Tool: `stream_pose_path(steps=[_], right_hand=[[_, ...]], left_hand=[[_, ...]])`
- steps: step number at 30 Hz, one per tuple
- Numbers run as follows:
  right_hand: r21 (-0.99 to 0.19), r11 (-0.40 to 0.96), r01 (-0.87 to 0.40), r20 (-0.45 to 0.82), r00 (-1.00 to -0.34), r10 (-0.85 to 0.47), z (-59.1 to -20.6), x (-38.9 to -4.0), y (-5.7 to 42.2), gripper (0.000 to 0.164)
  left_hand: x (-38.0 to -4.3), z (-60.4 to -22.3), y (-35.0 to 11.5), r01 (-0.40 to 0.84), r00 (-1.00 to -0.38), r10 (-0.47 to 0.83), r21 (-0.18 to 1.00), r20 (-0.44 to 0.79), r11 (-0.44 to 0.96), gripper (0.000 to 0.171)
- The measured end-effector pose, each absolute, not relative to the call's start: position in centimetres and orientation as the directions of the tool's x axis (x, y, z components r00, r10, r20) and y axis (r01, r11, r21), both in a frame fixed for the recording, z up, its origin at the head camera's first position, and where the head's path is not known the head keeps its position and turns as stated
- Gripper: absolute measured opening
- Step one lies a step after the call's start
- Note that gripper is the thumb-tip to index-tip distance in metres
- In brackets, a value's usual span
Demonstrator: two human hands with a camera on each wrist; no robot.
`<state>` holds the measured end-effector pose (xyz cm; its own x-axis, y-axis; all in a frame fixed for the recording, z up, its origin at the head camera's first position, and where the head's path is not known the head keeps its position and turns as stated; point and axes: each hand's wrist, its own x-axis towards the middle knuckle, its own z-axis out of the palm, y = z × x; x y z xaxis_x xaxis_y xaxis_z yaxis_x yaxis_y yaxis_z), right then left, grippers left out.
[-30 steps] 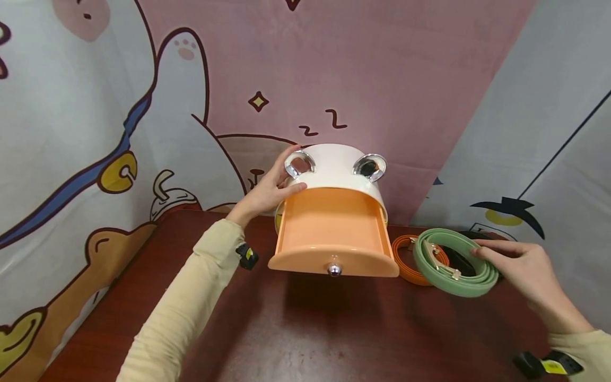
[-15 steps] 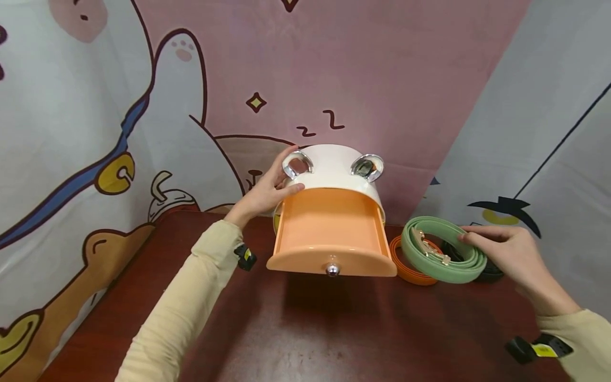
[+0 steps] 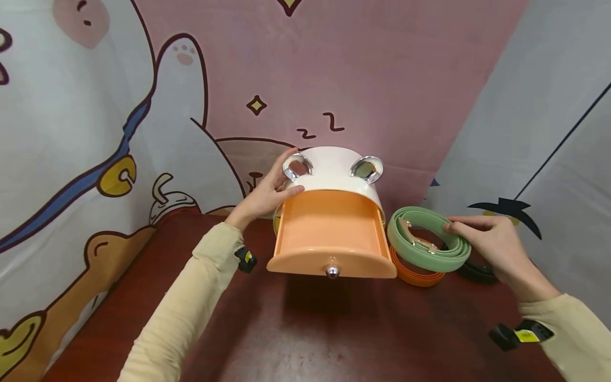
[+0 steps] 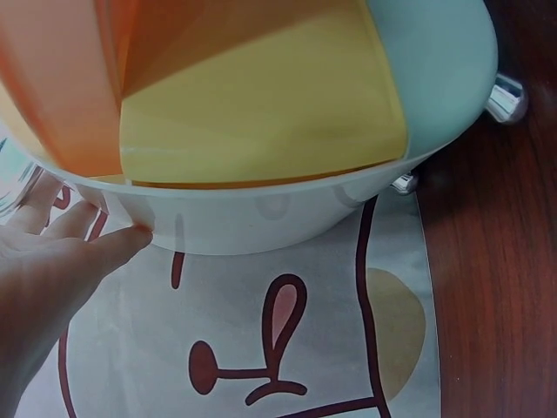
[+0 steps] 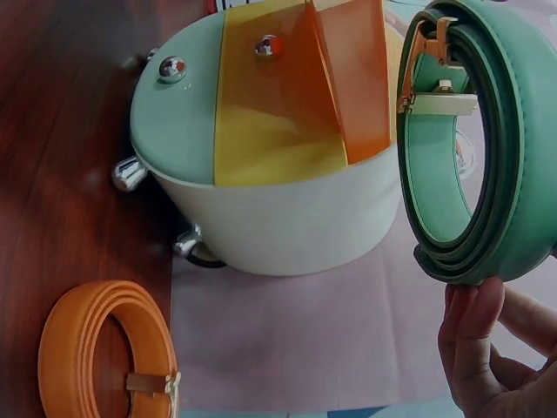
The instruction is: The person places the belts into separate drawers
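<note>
A white desktop drawer cabinet (image 3: 334, 167) with chrome ear-shaped rings stands on the table, its orange top drawer (image 3: 334, 223) pulled out and nothing visible inside. My left hand (image 3: 267, 188) rests on the cabinet's upper left side, fingers beside the ring and thumb along the front edge. In the left wrist view, the thumb touches the white wall (image 4: 261, 218). My right hand (image 3: 491, 244) pinches a coiled green belt (image 3: 415, 254) by its right edge. The belt's gold buckle (image 5: 444, 100) shows inside the coil. The coil is raised beside the drawer's right side.
A coiled orange belt (image 3: 420, 279) lies on the table right of the cabinet, partly behind the green one. A dark coiled belt (image 3: 477, 272) lies farther right. Yellow (image 5: 261, 139) and mint (image 5: 178, 122) drawers sit below the orange one. A cartoon-printed cloth (image 3: 382, 79) hangs behind.
My right hand has carried the green belt leftward and upward, closer to the open drawer, uncovering more of the dark belt. My left hand and the cabinet have stayed in place.
</note>
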<state>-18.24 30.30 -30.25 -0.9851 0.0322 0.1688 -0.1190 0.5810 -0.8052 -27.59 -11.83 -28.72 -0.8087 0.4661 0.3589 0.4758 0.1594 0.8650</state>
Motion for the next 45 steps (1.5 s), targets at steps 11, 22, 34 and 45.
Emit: stream_pose_path(steps=[11,22,34,45], right_hand=[[-0.862,0.497,-0.105,0.108,-0.994,-0.023,-29.1,-19.4,27.8,0.018],[-0.867,0.471,-0.163,0.131,-0.986,-0.101,-28.5,-20.6,25.5,0.023],[-0.800,0.576,-0.166,0.095,-0.984,-0.152,-27.6,-21.6,23.7,0.034],[-0.794,0.586,-0.162,0.071,-0.982,-0.175,-27.2,-22.2,21.9,0.034]], left_hand=[[-29.5,-30.5,-12.1,0.509,-0.790,0.472,0.849,0.392,0.145,0.082],[-27.5,-28.5,-11.8,0.495,-0.788,0.484,0.860,0.381,0.128,0.080],[-28.4,-29.3,-12.0,0.504,-0.777,0.488,0.858,0.398,0.103,0.080],[-29.9,-31.0,-12.2,0.525,-0.762,0.482,0.848,0.432,0.069,0.081]])
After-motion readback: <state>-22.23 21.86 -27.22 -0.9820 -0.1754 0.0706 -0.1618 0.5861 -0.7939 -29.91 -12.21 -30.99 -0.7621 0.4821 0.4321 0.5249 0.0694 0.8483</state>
